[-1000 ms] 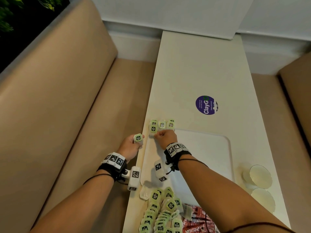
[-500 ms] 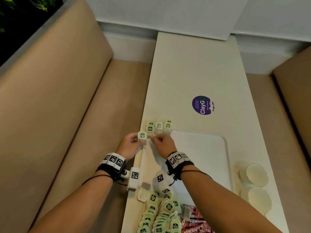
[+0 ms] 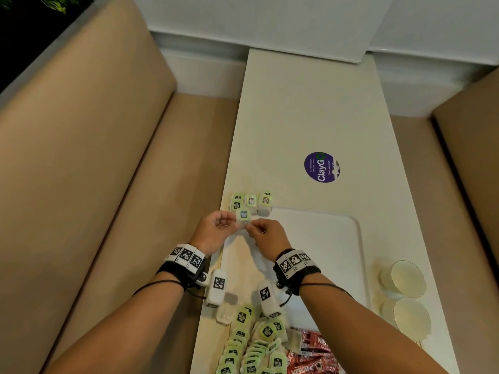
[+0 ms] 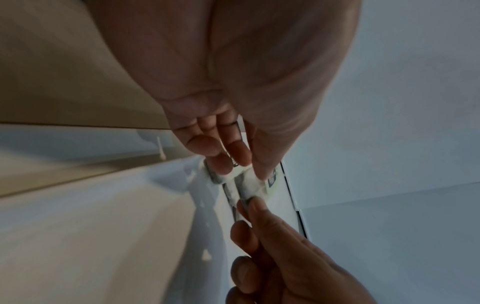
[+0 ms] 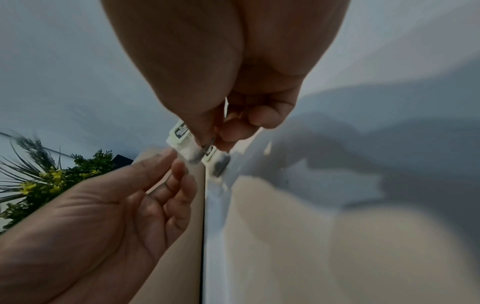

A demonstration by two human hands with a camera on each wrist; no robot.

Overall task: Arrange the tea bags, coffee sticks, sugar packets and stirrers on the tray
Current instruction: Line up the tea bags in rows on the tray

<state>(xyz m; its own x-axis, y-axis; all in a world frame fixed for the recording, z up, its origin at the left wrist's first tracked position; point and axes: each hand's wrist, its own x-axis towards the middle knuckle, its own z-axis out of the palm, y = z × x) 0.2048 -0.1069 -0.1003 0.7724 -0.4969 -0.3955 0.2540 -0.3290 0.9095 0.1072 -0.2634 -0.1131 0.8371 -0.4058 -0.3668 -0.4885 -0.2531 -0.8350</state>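
Observation:
A tea bag (image 3: 243,215) with a green tag is held between both hands just above the near left part of the white tray (image 3: 329,255). My left hand (image 3: 237,224) pinches one end of it with thumb and fingers. My right hand (image 3: 249,227) pinches the other end. In the left wrist view the tea bag (image 4: 246,183) shows pale with dark contents; in the right wrist view the tea bag (image 5: 185,149) sits under my right thumb. Three tea bags (image 3: 251,201) lie in a row at the tray's far left corner. A pile of tea bags (image 3: 253,344) lies near me.
Red coffee sticks (image 3: 310,354) lie beside the pile at the table's near end. Two pale round cups (image 3: 407,278) lie on their sides right of the tray. A purple sticker (image 3: 321,167) marks the table beyond it. Beige bench seats flank the narrow table.
My left hand carried the tea bag rightward over the tray's edge. My right hand drew back from the row of three and took hold of the bag's other end.

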